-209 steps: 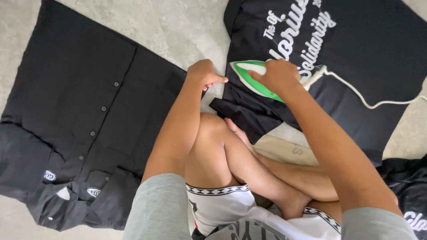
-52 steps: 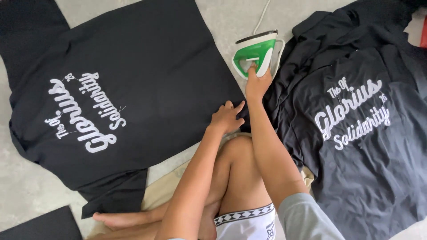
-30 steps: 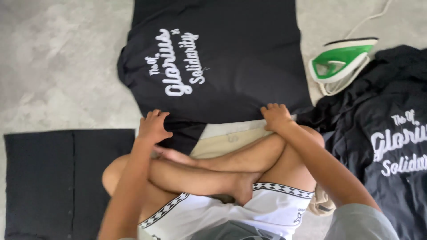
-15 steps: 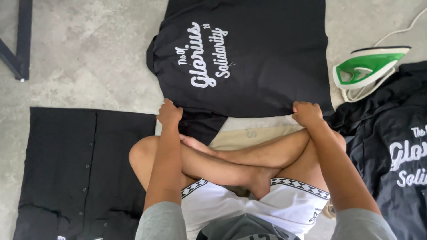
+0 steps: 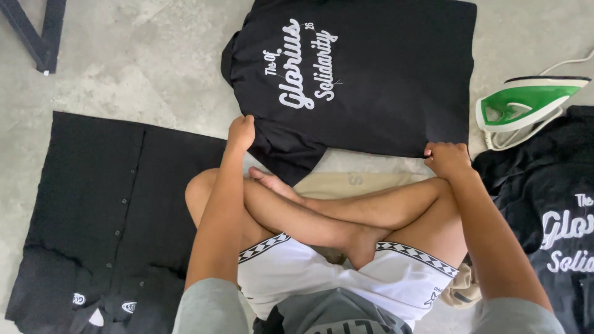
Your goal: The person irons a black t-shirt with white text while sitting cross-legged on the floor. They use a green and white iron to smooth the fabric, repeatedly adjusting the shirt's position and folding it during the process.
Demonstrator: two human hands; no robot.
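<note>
A black shirt (image 5: 371, 80) with white lettering lies spread on the concrete floor in front of my crossed legs. My left hand (image 5: 241, 132) grips its near left edge, by a bunched sleeve. My right hand (image 5: 447, 158) grips its near right corner. A green and white iron (image 5: 526, 102) stands on its heel just right of the shirt, its white cord running off to the upper right.
A folded black button-up shirt (image 5: 105, 204) lies on the floor to my left. Another black lettered shirt (image 5: 550, 216) lies crumpled at the right. A beige cloth (image 5: 346, 182) sits under my legs. A dark metal frame leg (image 5: 37, 31) stands at the top left.
The iron was set down on its heel and my right hand left it. Both hands then took the shirt's near edge. My view has swung left and down.
</note>
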